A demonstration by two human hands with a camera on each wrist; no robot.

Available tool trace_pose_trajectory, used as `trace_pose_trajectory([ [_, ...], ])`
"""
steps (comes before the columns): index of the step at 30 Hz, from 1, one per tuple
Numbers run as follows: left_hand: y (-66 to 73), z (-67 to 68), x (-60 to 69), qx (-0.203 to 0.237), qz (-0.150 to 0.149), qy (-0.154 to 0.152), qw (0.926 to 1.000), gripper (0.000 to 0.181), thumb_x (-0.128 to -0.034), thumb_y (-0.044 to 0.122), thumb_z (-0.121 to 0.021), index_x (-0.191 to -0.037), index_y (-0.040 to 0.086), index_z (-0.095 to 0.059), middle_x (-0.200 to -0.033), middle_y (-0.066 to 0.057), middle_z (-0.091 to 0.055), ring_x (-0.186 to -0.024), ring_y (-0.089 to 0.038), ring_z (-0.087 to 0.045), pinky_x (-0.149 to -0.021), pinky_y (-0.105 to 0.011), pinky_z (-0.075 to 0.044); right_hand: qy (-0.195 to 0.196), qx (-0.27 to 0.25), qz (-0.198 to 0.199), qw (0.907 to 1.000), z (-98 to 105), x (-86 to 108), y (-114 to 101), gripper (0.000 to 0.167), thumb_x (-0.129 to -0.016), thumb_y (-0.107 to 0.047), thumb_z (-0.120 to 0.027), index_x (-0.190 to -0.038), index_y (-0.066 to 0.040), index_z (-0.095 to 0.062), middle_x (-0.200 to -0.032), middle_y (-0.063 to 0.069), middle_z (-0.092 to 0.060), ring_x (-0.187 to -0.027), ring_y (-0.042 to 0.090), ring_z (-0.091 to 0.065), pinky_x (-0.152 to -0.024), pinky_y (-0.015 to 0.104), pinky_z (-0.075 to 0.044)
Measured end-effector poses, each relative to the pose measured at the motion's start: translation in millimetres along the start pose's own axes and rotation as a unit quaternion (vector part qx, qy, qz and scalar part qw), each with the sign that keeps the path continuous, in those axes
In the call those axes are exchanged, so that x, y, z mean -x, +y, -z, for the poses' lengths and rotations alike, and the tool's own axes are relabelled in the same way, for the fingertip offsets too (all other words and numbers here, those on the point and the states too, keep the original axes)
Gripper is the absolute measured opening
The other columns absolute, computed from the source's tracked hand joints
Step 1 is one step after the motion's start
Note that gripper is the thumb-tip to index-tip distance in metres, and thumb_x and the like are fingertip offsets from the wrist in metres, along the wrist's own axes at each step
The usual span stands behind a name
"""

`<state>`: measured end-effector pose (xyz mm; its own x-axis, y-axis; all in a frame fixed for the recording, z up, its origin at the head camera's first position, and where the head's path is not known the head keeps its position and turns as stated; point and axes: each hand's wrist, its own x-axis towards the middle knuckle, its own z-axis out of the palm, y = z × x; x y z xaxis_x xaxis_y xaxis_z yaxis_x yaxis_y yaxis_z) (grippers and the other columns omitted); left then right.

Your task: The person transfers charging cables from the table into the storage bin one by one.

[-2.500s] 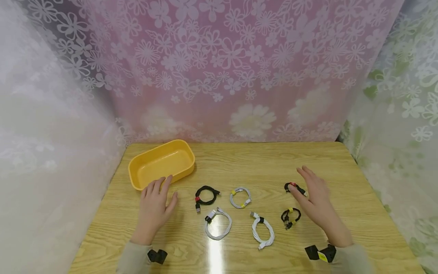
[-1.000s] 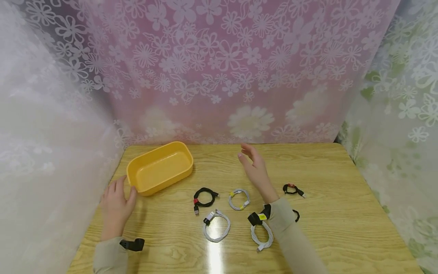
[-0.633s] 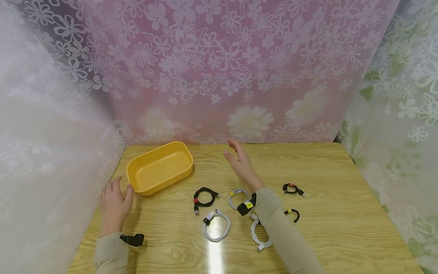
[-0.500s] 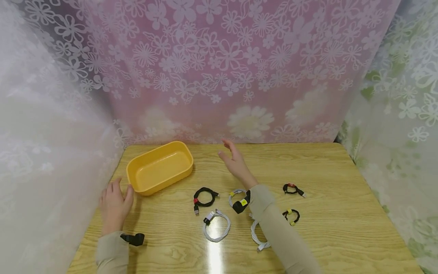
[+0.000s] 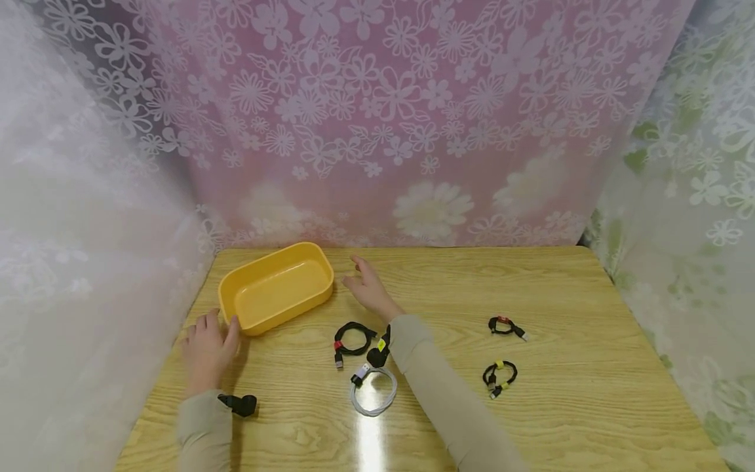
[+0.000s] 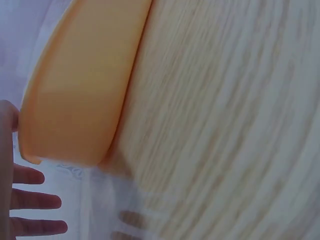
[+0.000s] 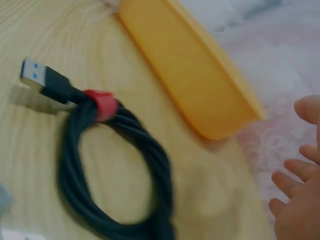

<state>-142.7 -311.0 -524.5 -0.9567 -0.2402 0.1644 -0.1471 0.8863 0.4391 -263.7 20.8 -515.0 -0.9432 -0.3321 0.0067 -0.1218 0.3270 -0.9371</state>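
Note:
My left hand [image 5: 209, 351] is at the near-left corner of a yellow plastic box [image 5: 277, 288]. In the left wrist view its thumb is at the rim of the box [image 6: 80, 100] and the other fingers [image 6: 37, 200] stick out straight. My right hand [image 5: 370, 290], holding nothing, hovers just off the box's right end with its fingers loosely bent. Below it lies a coiled black USB cable [image 5: 338, 344] with a red tie, large in the right wrist view. A coiled white cable [image 5: 357, 379] with a black tie lies nearer me, beside the right sleeve.
Two small coiled black cables lie at the right, one with a red tie [image 5: 503, 320], one with yellow ties [image 5: 499, 363]. My right forearm covers the middle of the wooden table [image 5: 590, 314]. A floral curtain [image 5: 436, 131] hangs behind the table.
My right hand has swept left from above the right-hand cables to the box's right end; its arm now hides two pale cables. My left hand has shifted left to the box's corner.

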Motion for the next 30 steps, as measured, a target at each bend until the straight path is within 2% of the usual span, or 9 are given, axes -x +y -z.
trace_pose_trajectory([
  [7, -2.0, -7.3, -1.4, 0.006, -0.009, 0.007, 0.9999, 0.063, -0.1046, 0.042, -0.033, -0.140, -0.009, -0.041, -0.134, -0.034, -0.044, -0.120, -0.056, -0.038, -0.095, -0.070, -0.028, -0.032, 0.004, -0.038, 0.9988, -28, -4.6, 4, 0.066, -0.103, -0.037, -0.050, -0.158, -0.013, -0.022, -0.161, 0.011, -0.025, -0.146, 0.030, -0.026, -0.114, 0.050, -0.026],
  [12, -1.1, -10.3, -3.5, -0.002, -0.011, 0.010, 0.9999, 0.058, -0.1043, 0.038, -0.033, -0.136, -0.010, -0.042, -0.129, -0.034, -0.046, -0.118, -0.055, -0.039, -0.094, -0.069, -0.029, -0.032, 0.029, -0.026, 0.9987, -38, -6.0, -4, 0.064, -0.104, -0.032, -0.049, -0.157, -0.007, -0.023, -0.160, 0.013, -0.027, -0.146, 0.030, -0.028, -0.115, 0.049, -0.026],
  [15, 1.8, -11.7, -4.6, -0.006, -0.015, 0.017, 0.9997, 0.052, -0.1036, 0.034, -0.034, -0.128, -0.011, -0.045, -0.121, -0.033, -0.048, -0.113, -0.054, -0.041, -0.092, -0.067, -0.030, -0.029, 0.046, -0.023, 0.9983, -41, -8.2, -5, 0.062, -0.104, -0.028, -0.050, -0.156, -0.006, -0.025, -0.160, 0.013, -0.028, -0.146, 0.030, -0.028, -0.115, 0.049, -0.025],
  [20, 4.4, -13.7, -5.2, -0.010, -0.022, 0.033, 0.9992, 0.040, -0.1018, 0.026, -0.034, -0.110, -0.011, -0.047, -0.105, -0.031, -0.048, -0.102, -0.053, -0.041, -0.087, -0.064, -0.031, -0.031, 0.088, -0.023, 0.9953, -41, -10.6, -5, 0.062, -0.104, -0.029, -0.050, -0.156, -0.008, -0.026, -0.158, 0.010, -0.032, -0.144, 0.029, -0.031, -0.114, 0.049, -0.027],
  [23, 3.3, -15.2, -5.7, -0.012, -0.027, 0.039, 0.9988, 0.039, -0.1011, 0.023, -0.033, -0.107, -0.013, -0.046, -0.103, -0.031, -0.047, -0.100, -0.053, -0.041, -0.088, -0.063, -0.030, -0.034, 0.135, -0.006, 0.9902, -38, -12.6, -7, 0.061, -0.103, -0.031, -0.050, -0.155, -0.008, -0.029, -0.156, 0.011, -0.037, -0.142, 0.030, -0.035, -0.114, 0.050, -0.026],
  [26, 2.2, -16.3, -6.9, -0.006, -0.035, 0.041, 0.9985, 0.037, -0.1006, 0.022, -0.034, -0.106, -0.013, -0.047, -0.101, -0.031, -0.046, -0.098, -0.053, -0.041, -0.088, -0.063, -0.030, -0.031, 0.190, 0.012, 0.9812, -36, -16.3, -9, 0.060, -0.103, -0.034, -0.049, -0.154, -0.007, -0.032, -0.152, 0.011, -0.042, -0.139, 0.029, -0.039, -0.114, 0.049, -0.026],
  [30, 1.6, -17.5, -7.9, 0.002, -0.043, 0.045, 0.9981, 0.034, -0.1004, 0.020, -0.034, -0.102, -0.012, -0.046, -0.097, -0.029, -0.045, -0.094, -0.051, -0.042, -0.085, -0.062, -0.031, -0.037, 0.241, 0.014, 0.9697, -34, -19.4, -10, 0.059, -0.104, -0.036, -0.047, -0.152, -0.005, -0.033, -0.150, 0.011, -0.043, -0.138, 0.027, -0.040, -0.114, 0.047, -0.026],
])
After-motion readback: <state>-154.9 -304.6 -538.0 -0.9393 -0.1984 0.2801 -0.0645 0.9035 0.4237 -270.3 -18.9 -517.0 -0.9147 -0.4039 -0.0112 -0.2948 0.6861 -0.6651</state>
